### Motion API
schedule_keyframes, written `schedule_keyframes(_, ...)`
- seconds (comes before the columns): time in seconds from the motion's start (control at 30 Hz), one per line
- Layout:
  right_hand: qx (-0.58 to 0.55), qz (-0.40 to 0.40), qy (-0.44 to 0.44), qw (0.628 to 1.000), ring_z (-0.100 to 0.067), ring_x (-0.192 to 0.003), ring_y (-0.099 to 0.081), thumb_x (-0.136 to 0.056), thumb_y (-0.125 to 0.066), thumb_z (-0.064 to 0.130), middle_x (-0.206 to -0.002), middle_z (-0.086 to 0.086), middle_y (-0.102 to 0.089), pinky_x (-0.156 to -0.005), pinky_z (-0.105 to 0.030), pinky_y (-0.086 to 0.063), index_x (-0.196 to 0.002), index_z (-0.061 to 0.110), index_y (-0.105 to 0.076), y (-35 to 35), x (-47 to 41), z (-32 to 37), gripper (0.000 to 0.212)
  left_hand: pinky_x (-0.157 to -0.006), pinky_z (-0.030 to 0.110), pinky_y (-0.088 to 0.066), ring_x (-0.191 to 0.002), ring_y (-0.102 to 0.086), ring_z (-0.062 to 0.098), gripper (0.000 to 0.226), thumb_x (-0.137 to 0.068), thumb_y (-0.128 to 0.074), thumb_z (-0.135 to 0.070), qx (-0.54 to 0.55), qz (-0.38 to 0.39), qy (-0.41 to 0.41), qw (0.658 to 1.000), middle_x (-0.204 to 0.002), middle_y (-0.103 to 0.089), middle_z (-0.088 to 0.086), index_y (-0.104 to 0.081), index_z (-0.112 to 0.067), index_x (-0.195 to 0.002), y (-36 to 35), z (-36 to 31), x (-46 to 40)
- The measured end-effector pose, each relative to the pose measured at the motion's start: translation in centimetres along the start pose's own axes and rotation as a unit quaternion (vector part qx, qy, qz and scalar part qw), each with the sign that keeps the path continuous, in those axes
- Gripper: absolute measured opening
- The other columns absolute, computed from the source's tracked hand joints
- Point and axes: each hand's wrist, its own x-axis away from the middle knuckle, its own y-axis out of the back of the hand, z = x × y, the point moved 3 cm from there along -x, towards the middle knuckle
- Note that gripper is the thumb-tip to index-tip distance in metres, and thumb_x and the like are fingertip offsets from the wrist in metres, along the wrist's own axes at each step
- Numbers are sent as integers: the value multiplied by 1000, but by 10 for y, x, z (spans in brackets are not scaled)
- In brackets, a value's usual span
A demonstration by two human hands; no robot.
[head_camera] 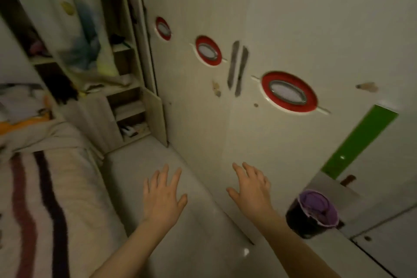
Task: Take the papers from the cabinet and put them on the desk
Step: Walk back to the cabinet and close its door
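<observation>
A tall cream cabinet [225, 108] with red-ringed oval windows fills the middle of the head view. Its two doors are closed, and two dark vertical handles [237, 67] sit at the seam between them. My left hand [161, 196] hovers over the floor, palm down, fingers spread and empty. My right hand [251, 189] is held out in front of the cabinet's lower door, also spread and empty, well below the handles. No papers and no desk are in view.
An open shelf unit [126, 88] with clothes and small items stands to the left of the cabinet. A bed with a striped blanket [45, 198] runs along the left. A dark bin with a purple liner [313, 212] stands on the floor at the right, below a green panel [358, 140].
</observation>
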Motion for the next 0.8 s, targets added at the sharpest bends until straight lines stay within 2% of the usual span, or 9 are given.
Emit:
schedule_keyframes(0.07, 2, 8, 40, 999, -28, -141, -20, -88, -51, 42, -155, -4, -22, -115, -47, -18, -143, 29, -21, -5, -49, 27, 65, -108, 55, -23, -130, -37, 39, 65, -77, -57, -47, -2, -17, 51, 999, -145, -39, 16, -39, -25, -135, 3, 31, -25)
schedule_keyframes(0.2, 10, 13, 101, 995, -27, -140, -21, -87, -51, 44, -155, -3, -24, -114, -46, -19, -143, 29, -21, -14, -147, 70, 65, -109, 55, -22, -129, -39, 39, 68, -75, -62, -47, -19, -13, 125, 992, -144, -41, 16, -41, -25, -135, 4, 76, -91)
schedule_keyframes(0.3, 28, 17, 143, 989, -27, -139, -23, -87, -50, 45, -154, -2, -26, -112, -45, -22, -143, 29, -22, -19, -224, 99, 65, -109, 54, -23, -130, -38, 37, 66, -77, -58, -48, -27, -2, 170, 985, -146, -38, 13, -39, -26, -136, 4, 104, -152)
schedule_keyframes(0.4, 39, 38, 178, 982, -26, -140, -23, -87, -49, 46, -154, -2, -25, -112, -44, -23, -143, 29, -22, -29, -295, 139, 64, -96, 57, -41, -115, -55, 38, 63, -70, -50, -52, -46, -21, 198, 979, -132, -55, 15, -50, -24, -127, 7, 141, -201)
schedule_keyframes(0.5, 69, 63, 216, 972, -27, -139, -25, -87, -51, 44, -152, -3, -29, -111, -43, -25, -141, 27, -26, -41, -356, 185, 62, -101, 56, -34, -120, -50, 39, 68, -73, -32, -56, -49, -23, 252, 966, -136, -51, 15, -44, -24, -132, 12, 184, -230)
schedule_keyframes(0.63, 70, 74, 254, 962, -28, -137, -29, -87, -52, 43, -149, -5, -33, -109, -44, -27, -140, 24, -29, -60, -414, 248, 61, -106, 56, -25, -126, -43, 40, 72, -72, -26, -58, -39, -22, 306, 951, -140, -46, 17, -40, -26, -135, 16, 242, -269)
schedule_keyframes(0.73, 59, 76, 260, 961, -28, -135, -30, -86, -55, 41, -147, -5, -36, -109, -45, -28, -139, 22, -32, -77, -456, 291, 61, -112, 52, -13, -134, -30, 37, 77, -71, -16, -61, -34, -17, 309, 950, -148, -33, 14, -27, -29, -141, 8, 284, -308)
schedule_keyframes(0.8, 34, 72, 249, 965, -27, -135, -31, -84, -58, 38, -145, -4, -39, -110, -45, -28, -138, 22, -32, -89, -483, 319, 62, -112, 50, -10, -137, -25, 36, 80, -70, -11, -61, -28, -22, 299, 954, -151, -28, 13, -23, -29, -142, 3, 314, -339)
